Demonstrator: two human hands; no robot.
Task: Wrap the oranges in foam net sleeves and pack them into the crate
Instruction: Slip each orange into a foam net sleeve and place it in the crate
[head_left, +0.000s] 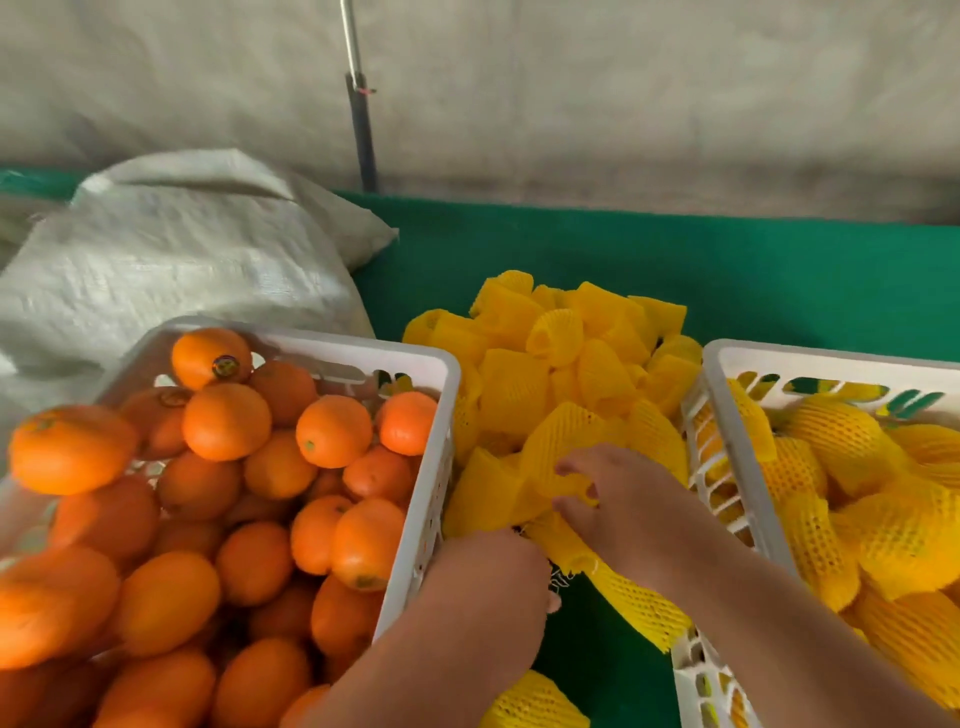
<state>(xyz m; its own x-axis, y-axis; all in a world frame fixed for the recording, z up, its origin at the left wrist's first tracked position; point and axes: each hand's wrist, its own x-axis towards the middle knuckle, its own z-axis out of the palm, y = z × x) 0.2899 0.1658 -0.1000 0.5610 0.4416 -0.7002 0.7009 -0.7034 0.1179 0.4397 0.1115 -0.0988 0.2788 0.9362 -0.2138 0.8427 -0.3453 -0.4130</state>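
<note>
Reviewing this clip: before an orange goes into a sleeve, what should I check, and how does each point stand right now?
1. Sleeve in grip: ok, right hand pinches a yellow foam sleeve on the pile.
2. Left hand holds an orange: cannot tell, fingers hidden between crate and pile.
3. Bare oranges available: ok, left crate is full.
4. Room in right crate: ok, wrapped oranges sit below its rim.
5. Sleeve opened: not ok, looks crumpled.

The fingertips of the left hand (493, 577) are hidden under it, so its hold is unclear. The white plastic crate of bare oranges (415, 358) beside it is cut off at the left and bottom edges, and its near oranges look blurry.
</note>
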